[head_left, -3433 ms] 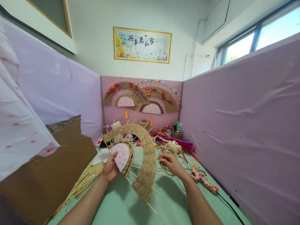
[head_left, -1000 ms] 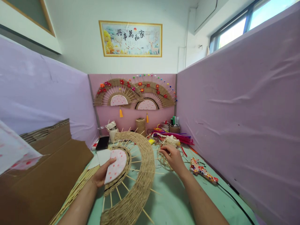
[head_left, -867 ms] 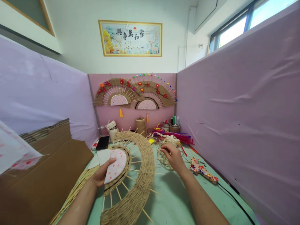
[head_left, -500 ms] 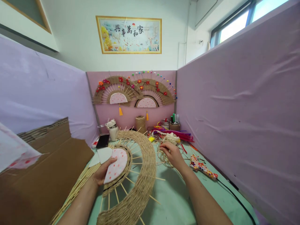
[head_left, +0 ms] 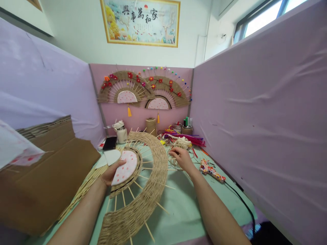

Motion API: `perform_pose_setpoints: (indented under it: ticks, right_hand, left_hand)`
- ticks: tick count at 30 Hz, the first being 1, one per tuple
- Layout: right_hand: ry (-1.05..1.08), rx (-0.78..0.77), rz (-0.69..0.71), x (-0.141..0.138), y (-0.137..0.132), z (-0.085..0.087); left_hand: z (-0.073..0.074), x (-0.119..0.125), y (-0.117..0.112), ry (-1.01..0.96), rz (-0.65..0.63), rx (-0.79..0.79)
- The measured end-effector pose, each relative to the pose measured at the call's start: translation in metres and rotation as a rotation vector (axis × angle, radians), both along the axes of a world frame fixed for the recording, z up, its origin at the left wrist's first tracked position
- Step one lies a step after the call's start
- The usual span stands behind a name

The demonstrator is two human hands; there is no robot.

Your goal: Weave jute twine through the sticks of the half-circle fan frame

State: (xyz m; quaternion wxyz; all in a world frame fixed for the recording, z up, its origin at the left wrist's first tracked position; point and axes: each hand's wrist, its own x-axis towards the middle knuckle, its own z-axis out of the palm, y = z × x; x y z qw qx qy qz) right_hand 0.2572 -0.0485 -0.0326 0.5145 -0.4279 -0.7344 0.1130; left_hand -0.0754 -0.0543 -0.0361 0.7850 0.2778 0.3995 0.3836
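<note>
The woven fan [head_left: 157,170], cut off below at seven o'clock, is pinched by the half-hidden left hand [head_left: 110,174], while whether the curled right hand [head_left: 183,159], at five, pinches anything I cannot tell.

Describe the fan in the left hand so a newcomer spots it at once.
Start at the pink back panel with two hung fans on it, then come down to the green table in front. Above that table, the left hand grips a woven tan fan by its white, red-spotted half-disc. Its woven band is plain, where the hung pair carry red flowers and yellow tassels.
</note>
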Motion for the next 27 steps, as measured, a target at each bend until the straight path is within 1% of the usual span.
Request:
perform_pose_setpoints:
  ticks: [5, 9, 12, 18, 22, 24, 27]
  right_hand:
    - [-0.001, 0.039, 0.023, 0.003, 0.003, 0.000]
    - [0.002, 0.085, -0.044, 0.006, 0.001, 0.002]
    - [-0.002, 0.142, -0.095, 0.009, -0.001, 0.005]
    - [-0.025, 0.242, -0.043, 0.016, 0.005, 0.005]
    - [-0.015, 0.214, -0.074, 0.021, 0.010, 0.003]
    - [0.002, 0.175, -0.084, 0.023, 0.011, 0.002]
    - [0.057, 0.094, -0.072, 0.021, 0.012, 0.001]
  left_hand:
    - [0.000, 0.001, -0.001, 0.014, -0.018, -0.007]
    - [-0.002, 0.003, -0.001, 0.012, -0.019, -0.039]
    - [0.001, 0.005, -0.003, 0.013, -0.036, -0.045]
    - [0.008, 0.010, -0.010, 0.158, -0.033, -0.051]
    - [0.006, 0.015, -0.010, 0.189, -0.061, -0.067]
    - [0.004, 0.016, -0.010, 0.189, -0.084, -0.074]
    - [0.002, 0.017, -0.010, 0.165, -0.084, -0.078]
